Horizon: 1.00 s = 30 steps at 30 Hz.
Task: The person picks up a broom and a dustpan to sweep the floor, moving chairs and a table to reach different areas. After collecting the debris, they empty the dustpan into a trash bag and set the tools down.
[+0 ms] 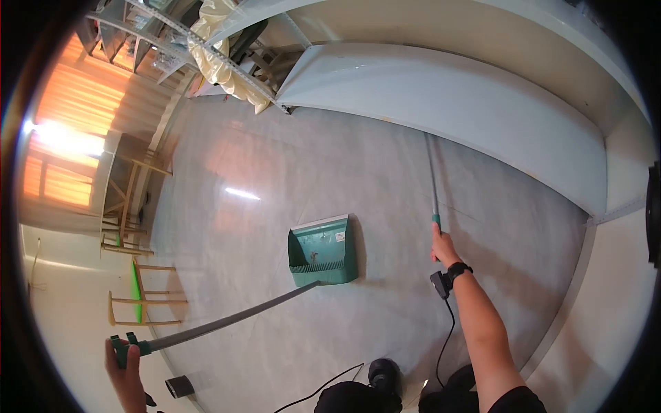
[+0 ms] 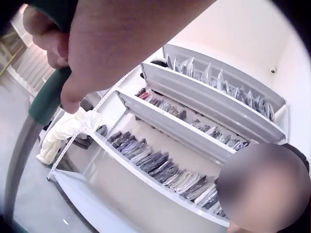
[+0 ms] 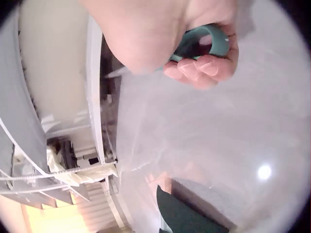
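My left hand [image 1: 127, 380] grips the green upper end of a dustpan's long grey handle [image 1: 234, 321], at the lower left in the head view. The green dustpan [image 1: 325, 237] sits on the floor near the middle, its mouth facing away from me. Small brown debris [image 1: 315, 257] lies inside, by the comb teeth. To the right, my right hand [image 1: 445, 248] is wrapped around the green grip of a broom [image 1: 432, 179]. Its thin grey pole reaches to the front edge of the low white shelf; the head is hidden under there. The right wrist view shows the fingers curled around the hollow green grip end [image 3: 222, 42].
A long white shelf [image 1: 441, 89] stands low along the far wall, with bagged items [image 2: 165, 170] on the tiers above. Cream cloth [image 1: 220, 58] hangs at its left end. Wooden chairs [image 1: 141, 292] stand at the left. A black cable [image 1: 451, 330] hangs from the right wrist.
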{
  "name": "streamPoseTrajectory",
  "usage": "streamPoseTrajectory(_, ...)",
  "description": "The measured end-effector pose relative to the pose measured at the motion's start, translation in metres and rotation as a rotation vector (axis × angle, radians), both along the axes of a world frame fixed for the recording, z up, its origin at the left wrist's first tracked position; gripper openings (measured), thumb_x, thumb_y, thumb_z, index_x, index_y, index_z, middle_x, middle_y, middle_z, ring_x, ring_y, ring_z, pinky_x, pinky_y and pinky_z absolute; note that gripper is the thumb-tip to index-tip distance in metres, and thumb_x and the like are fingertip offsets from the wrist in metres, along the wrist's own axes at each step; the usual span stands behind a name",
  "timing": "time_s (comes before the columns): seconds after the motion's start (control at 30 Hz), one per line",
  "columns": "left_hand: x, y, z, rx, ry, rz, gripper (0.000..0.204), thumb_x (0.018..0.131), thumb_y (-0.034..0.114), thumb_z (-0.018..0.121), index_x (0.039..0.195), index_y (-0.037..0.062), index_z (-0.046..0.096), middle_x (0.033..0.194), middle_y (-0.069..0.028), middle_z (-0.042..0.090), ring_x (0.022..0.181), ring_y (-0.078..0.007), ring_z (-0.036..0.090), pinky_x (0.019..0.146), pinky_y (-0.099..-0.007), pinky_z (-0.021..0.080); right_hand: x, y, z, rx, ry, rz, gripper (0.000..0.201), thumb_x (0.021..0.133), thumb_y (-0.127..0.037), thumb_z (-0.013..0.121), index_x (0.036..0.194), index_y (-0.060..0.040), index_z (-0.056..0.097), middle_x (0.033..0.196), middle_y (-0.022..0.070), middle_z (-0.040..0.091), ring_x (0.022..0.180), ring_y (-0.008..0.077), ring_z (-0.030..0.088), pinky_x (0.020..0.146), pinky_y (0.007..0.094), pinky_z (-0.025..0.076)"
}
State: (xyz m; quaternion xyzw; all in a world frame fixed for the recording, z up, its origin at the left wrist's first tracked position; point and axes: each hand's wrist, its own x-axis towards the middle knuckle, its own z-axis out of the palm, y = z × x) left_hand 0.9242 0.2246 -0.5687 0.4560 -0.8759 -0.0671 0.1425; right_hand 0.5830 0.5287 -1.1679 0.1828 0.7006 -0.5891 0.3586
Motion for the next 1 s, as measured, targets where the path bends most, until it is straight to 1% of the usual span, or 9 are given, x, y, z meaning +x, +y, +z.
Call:
streamPoseTrajectory(0.13,0.006,-0.012,-0.011,-0.116,0.023,0.040,0.022,0.093,0.019,0.062,0.103,0.0015,0.054,0.088,-0.0027,0.054,0.082,-0.0120,0.048,0.076,-0.0252,0.041,-0.036,-0.038,0.015,0.196,0.176,0.349,0.070,0.094,-0.064,0.037,0.073,0.0021,0.052,0.055,0.0123,0.055,0.043,0.0219,0.056,0.043,0.0358,0.044)
streamPoseTrajectory(0.23,0.002,-0.013,-0.013,-0.108,0.060,0.077,0.024,0.093,0.019,0.062,0.105,0.0010,0.054,0.090,-0.0025,0.054,0.084,-0.0118,0.049,0.078,-0.0251,0.041,-0.045,-0.059,-0.002,0.335,0.445,0.471,0.074,0.093,-0.061,0.042,0.074,0.0086,0.059,0.071,0.0251,0.063,0.071,0.0405,0.064,0.063,0.0463,0.049)
streamPoseTrajectory(0.33,0.011,-0.024,-0.014,-0.055,0.028,0.089,0.025,0.092,0.018,0.062,0.107,0.0002,0.053,0.091,-0.0025,0.055,0.084,-0.0112,0.048,0.079,-0.0250,0.041,0.006,-0.075,0.000,0.322,0.501,0.525,0.072,0.093,-0.059,0.043,0.079,0.0089,0.062,0.077,0.0289,0.063,0.082,0.0468,0.061,0.072,0.0488,0.047)
streamPoseTrajectory(0.53,0.020,-0.025,-0.021,-0.102,0.106,0.115,0.020,0.092,0.016,0.063,0.103,0.0016,0.054,0.088,-0.0003,0.054,0.081,-0.0084,0.047,0.076,-0.0221,0.040,0.084,-0.079,-0.014,0.239,0.326,0.414,0.068,0.094,-0.057,0.044,0.072,0.0064,0.059,0.065,0.0220,0.061,0.064,0.0381,0.063,0.063,0.0461,0.048)
streamPoseTrajectory(0.57,0.016,-0.019,-0.024,-0.075,0.179,0.092,0.019,0.092,0.014,0.064,0.102,0.0019,0.055,0.087,0.0003,0.054,0.081,-0.0078,0.047,0.076,-0.0208,0.039,0.086,-0.080,0.012,0.187,0.268,0.397,0.066,0.094,-0.057,0.045,0.068,0.0026,0.053,0.058,0.0132,0.056,0.049,0.0275,0.059,0.049,0.0406,0.047)
streamPoseTrajectory(0.67,0.007,-0.010,-0.027,-0.127,0.098,0.177,0.027,0.090,0.021,0.067,0.103,-0.0002,0.055,0.080,-0.0011,0.056,0.073,-0.0082,0.047,0.066,-0.0240,0.042,0.078,-0.078,0.063,0.152,0.098,0.401,0.061,0.094,-0.059,0.046,0.069,-0.0032,0.048,0.053,0.0046,0.047,0.038,0.0178,0.049,0.037,0.0336,0.039)
streamPoseTrajectory(0.8,0.007,-0.020,-0.024,-0.052,0.075,0.063,0.034,0.087,0.026,0.071,0.099,0.0008,0.052,0.069,-0.0172,0.059,0.056,-0.0319,0.053,0.055,-0.0354,0.045,0.072,-0.063,0.137,0.084,-0.067,0.477,0.056,0.093,-0.059,0.046,0.075,-0.0069,0.045,0.050,-0.0010,0.037,0.036,0.0129,0.039,0.034,0.0292,0.032)
streamPoseTrajectory(0.87,0.008,-0.035,-0.026,0.088,0.099,0.034,0.032,0.087,0.026,0.070,0.097,0.0026,0.050,0.069,-0.0197,0.059,0.061,-0.0421,0.055,0.053,-0.0407,0.045,0.073,-0.060,0.188,0.099,-0.187,0.480,0.053,0.093,-0.060,0.048,0.081,-0.0082,0.045,0.052,-0.0036,0.034,0.037,0.0100,0.035,0.035,0.0269,0.029)
streamPoseTrajectory(1.0,0.031,-0.075,-0.044,0.285,0.166,0.015,0.029,0.088,0.026,0.068,0.098,0.0039,0.051,0.069,-0.0186,0.061,0.066,-0.0408,0.061,0.054,-0.0453,0.045,0.077,-0.093,0.286,0.088,-0.262,0.529,0.048,0.094,-0.055,0.050,0.088,-0.0077,0.046,0.055,-0.0039,0.037,0.040,0.0088,0.036,0.036,0.0251,0.031)
